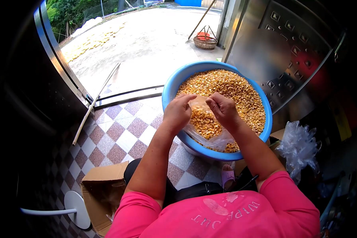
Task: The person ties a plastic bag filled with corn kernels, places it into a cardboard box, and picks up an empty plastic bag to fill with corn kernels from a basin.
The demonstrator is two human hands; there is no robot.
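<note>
A wide blue basin point(267, 119) in front of me is heaped with yellow corn kernels point(242, 89). Over its near side I hold a clear plastic bag point(210, 141) with corn kernels inside it. My left hand point(178, 112) pinches the left side of the bag's mouth. On the opposite side, my right hand point(225, 110) is closed on the bag's edge, its thumb bent over the fingers. The bag's lower part lies on the kernels by the basin's near rim.
At lower left stand an open cardboard box point(103, 172) and a white round base point(77, 210). Bunched clear plastic bags point(298, 148) hang at right. A pole point(95, 103) leans across the doorsill. Outside are a wicker basket point(205, 43) and corn spread on the ground.
</note>
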